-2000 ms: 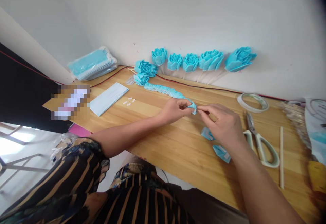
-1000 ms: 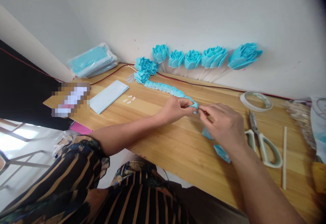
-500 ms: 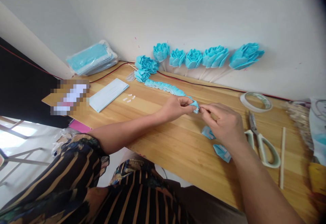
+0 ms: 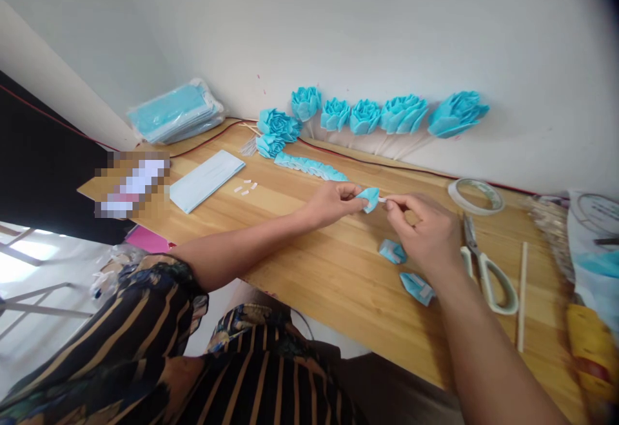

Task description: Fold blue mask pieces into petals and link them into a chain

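My left hand (image 4: 331,206) pinches a small folded blue petal (image 4: 371,199) of soft mask-like material between thumb and fingers. Just to its right, my right hand (image 4: 428,225) has a small white strip (image 4: 382,200) between thumb and forefinger, the strip's end at the petal's edge. Whether the strip is still stuck to the petal I cannot tell. Below the hands on the table lie two more folded blue pieces, one nearer (image 4: 418,288) and one farther (image 4: 393,251), with pale strips on them. Behind my left hand runs a row of overlapping blue petals (image 4: 309,166).
Blue flowers (image 4: 365,117) on sticks lean along the wall. Scissors (image 4: 489,276), a tape roll (image 4: 476,197) and a stick (image 4: 523,296) lie to the right, beside a yellow object (image 4: 590,341). A face mask (image 4: 207,180), white scraps (image 4: 245,186) and bagged masks (image 4: 174,112) are left.
My right hand has drawn slightly away from my left, and the white strip now shows between them. The petal has turned in my left fingers. The view has shifted a little to the right.
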`<state>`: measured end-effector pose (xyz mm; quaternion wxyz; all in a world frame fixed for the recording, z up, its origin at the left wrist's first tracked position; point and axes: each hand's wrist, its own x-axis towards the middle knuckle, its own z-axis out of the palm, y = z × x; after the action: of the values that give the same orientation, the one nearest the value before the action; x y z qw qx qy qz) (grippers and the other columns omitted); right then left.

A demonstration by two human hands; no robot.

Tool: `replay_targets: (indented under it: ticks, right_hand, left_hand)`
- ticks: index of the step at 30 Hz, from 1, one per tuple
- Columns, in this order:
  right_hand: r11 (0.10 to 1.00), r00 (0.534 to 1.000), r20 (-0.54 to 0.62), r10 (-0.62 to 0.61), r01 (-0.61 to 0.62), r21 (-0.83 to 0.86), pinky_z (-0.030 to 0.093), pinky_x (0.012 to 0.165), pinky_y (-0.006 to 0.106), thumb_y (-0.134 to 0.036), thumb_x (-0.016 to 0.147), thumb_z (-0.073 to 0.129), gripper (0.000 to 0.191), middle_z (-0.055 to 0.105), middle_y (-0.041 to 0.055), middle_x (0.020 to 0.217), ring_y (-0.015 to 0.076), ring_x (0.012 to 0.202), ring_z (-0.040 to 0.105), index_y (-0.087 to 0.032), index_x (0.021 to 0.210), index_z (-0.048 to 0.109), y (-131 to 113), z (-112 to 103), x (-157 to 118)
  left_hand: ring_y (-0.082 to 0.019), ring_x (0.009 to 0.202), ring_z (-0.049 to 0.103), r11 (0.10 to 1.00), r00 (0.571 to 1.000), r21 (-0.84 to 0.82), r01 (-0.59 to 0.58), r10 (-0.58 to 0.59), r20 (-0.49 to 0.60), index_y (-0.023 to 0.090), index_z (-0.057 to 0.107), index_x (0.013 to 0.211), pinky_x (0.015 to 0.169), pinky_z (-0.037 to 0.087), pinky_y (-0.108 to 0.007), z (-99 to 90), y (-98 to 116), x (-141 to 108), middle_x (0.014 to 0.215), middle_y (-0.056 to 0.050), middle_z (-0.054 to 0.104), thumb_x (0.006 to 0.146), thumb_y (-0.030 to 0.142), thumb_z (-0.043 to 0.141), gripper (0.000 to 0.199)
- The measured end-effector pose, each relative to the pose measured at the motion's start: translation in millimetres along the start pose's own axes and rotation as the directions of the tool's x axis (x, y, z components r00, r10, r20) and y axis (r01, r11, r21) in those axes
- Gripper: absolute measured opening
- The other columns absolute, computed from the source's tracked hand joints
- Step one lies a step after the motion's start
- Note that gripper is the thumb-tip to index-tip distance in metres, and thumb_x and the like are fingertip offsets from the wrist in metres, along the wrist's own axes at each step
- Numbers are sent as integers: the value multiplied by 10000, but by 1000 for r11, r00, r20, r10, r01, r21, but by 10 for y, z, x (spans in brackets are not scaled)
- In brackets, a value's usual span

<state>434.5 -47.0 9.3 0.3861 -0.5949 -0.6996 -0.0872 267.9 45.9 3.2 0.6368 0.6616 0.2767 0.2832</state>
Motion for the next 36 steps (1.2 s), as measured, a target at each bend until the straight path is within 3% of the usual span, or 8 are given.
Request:
replay_targets:
  ticks: [6,11,15,20,24,27,32,36]
  right_hand:
    - [999,999,-13,38,-38,-9,509,667,374,-212,886,554,148,719,13,763,223,715,676,-304,832,655,18,-24,0]
    - [987,965,243,-99,64,148,505,749,393,-253,951,498,211,758,33,912,227,850,699,-271,883,697,-88,84,-32]
    - [982,930,342,-131,75,172,486,776,381,-228,930,527,176,744,34,888,217,847,675,-236,847,681,-124,159,-53]
    - [988,926,377,24,-80,134,475,682,309,-131,809,549,152,727,13,819,184,740,664,-231,839,660,-119,123,-56]
    - [964,901,425,88,-184,191,469,658,289,-213,870,494,212,757,10,826,182,737,689,-246,893,702,-155,58,-36]
    - [936,885,423,193,-296,192,461,642,300,-306,911,461,274,755,16,764,192,697,688,-243,817,711,-153,33,-19]
    - [812,862,355,362,-479,333,473,665,303,-414,876,531,262,725,18,763,188,698,645,-240,790,706,-115,20,6]
    - [725,845,305,439,-533,436,442,622,280,-415,812,633,186,661,-6,725,149,635,560,-238,782,683,-109,37,8]
  left_hand:
    - [-47,511,388,999,988,-27,-23,19,-155,148,510,657,527,290,-214,-120,31,58,535,65,471,792,234,598,183]
    - [-42,497,376,993,969,-56,-105,90,-228,157,474,642,525,300,-217,-188,86,71,522,65,442,830,215,569,219]
    - [-39,496,380,992,980,-60,-115,103,-173,151,491,657,524,302,-215,-169,75,66,525,63,456,828,223,591,211]
    - [-41,504,390,994,993,-54,-90,85,-88,142,531,701,516,290,-212,-135,20,59,540,62,472,795,329,658,245]
    - [-42,523,397,993,994,-58,-101,98,-53,139,558,725,533,294,-216,-122,19,42,560,62,479,760,425,687,316]
    - [-44,537,405,993,995,-68,-96,95,-25,136,562,712,542,294,-222,-106,40,25,577,58,491,729,471,705,364]
    - [-43,530,396,994,998,-88,-63,65,25,131,579,708,537,277,-226,-67,45,16,568,58,500,686,495,742,400]
    - [-43,537,399,991,996,-106,-77,82,37,127,597,713,537,272,-224,-45,29,12,571,59,503,667,489,762,400]
